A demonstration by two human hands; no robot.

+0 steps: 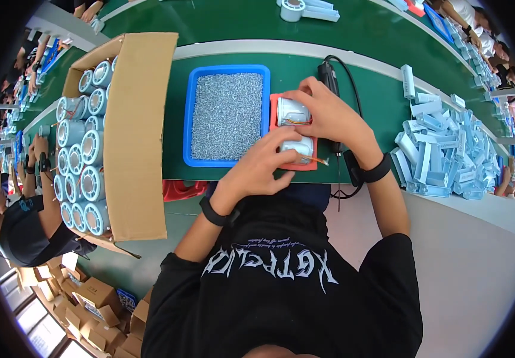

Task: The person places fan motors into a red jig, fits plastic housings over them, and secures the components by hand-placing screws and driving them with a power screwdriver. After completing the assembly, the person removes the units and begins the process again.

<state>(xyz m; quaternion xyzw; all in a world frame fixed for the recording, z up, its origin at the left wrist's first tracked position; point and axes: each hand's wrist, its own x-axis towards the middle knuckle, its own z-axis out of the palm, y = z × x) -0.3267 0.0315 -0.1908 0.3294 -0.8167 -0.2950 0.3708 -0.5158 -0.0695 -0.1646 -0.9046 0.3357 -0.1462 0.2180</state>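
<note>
Two light-blue cylindrical housings with thin coloured wires sit side by side in a red-orange holder on the green bench. My right hand [329, 117] is closed around the far housing [293, 111], thumb and fingers at its right side. My left hand [263, 160] rests with curled fingers on the near housing [298, 147], close to the wire [316, 159] that runs out to its right. The red-orange holder [306, 167] shows under both, partly covered by my hands. Just right of my right hand lies a black electric screwdriver [329, 76] with a long thin bit.
A blue tray [188, 122] full of small silver screws stands left of the holder. Further left is a cardboard box [138, 137] packed with similar housings [93, 147]. Light-blue long parts [430, 149] are heaped at the right. A black cable [356, 83] loops from the screwdriver. Co-workers sit on both sides.
</note>
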